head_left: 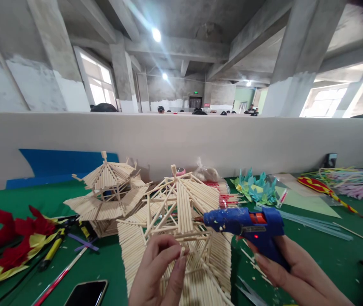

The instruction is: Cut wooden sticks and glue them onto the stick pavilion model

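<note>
My right hand (292, 263) grips a blue hot glue gun (245, 223) with a lit red light, its nozzle pointing left at the roof of a stick-built pavilion model (186, 204). Fingers of my left hand (160, 267) pinch a short wooden stick (183, 250), seen end-on, in front of that model. Part of the model's upper roof is covered with sticks laid side by side, while the left part shows bare ribs. Its wide lower roof spreads under my hands, partly hidden by them.
A second pavilion model (108, 187) stands behind on the left. Around lie a phone (86, 293), a yellow cutter (52, 250), scissors (249, 293), red and yellow paper shapes (12, 238), teal paper flowers (256, 187) and clear glue sticks (315, 223). A white partition (181, 136) rises at the back.
</note>
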`<state>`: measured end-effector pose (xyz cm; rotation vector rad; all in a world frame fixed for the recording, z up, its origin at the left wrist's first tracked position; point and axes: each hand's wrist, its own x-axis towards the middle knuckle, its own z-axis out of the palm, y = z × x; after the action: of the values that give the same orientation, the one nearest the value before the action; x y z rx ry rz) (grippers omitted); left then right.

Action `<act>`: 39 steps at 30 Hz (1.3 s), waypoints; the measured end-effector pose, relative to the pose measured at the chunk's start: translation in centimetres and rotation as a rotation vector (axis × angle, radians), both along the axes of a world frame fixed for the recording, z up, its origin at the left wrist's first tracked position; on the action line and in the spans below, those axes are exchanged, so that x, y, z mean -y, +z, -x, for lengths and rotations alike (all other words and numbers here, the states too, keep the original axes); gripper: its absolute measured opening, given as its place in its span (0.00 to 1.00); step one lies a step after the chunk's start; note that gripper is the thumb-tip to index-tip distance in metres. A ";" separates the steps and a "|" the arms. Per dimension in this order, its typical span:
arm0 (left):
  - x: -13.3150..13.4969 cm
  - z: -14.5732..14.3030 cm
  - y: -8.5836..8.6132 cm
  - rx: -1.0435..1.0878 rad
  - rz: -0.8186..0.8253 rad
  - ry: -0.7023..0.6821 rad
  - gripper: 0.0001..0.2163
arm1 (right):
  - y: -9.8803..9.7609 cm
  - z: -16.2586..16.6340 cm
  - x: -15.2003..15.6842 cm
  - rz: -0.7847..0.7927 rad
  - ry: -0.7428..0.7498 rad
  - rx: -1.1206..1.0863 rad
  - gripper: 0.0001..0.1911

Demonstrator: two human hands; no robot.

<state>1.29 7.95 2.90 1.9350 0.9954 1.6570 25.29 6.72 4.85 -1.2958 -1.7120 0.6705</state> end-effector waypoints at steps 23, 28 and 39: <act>0.1 0.0 0.2 -0.076 0.044 0.075 0.09 | -0.4 -0.3 0.9 0.191 -0.038 -0.033 0.12; 0.1 0.3 0.2 -0.102 0.025 0.091 0.08 | -0.3 0.1 0.8 0.211 -0.059 -0.135 0.12; 0.1 0.4 0.2 -0.115 0.012 0.059 0.10 | -0.2 0.2 0.7 0.140 -0.058 -0.023 0.13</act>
<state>0.93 7.89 3.14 2.0304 1.1130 1.5817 25.09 6.03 4.63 -1.4235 -1.6268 0.7794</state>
